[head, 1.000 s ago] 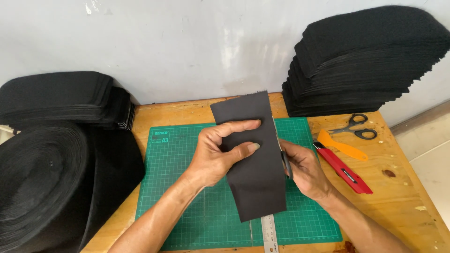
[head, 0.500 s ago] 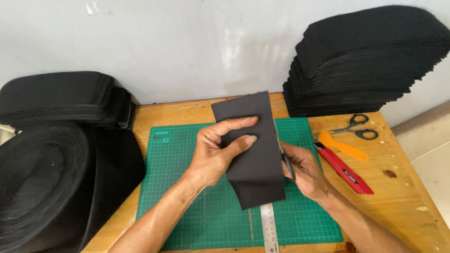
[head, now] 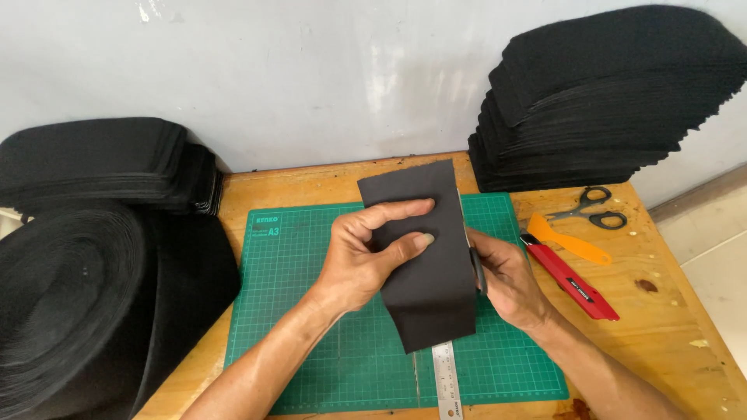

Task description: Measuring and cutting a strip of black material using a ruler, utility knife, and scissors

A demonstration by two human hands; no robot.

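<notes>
Gripping the black sheet (head: 424, 264) above the green mat (head: 311, 257), my left hand (head: 366, 260) pinches it; my right hand (head: 506, 280) grasps its edge, fingers mostly hidden. Ruler (head: 445, 381) partly covered.

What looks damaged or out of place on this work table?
The wooden table has a dark stain near the red utility knife. Otherwise nothing stands out; both hands hold the black sheet.
</notes>
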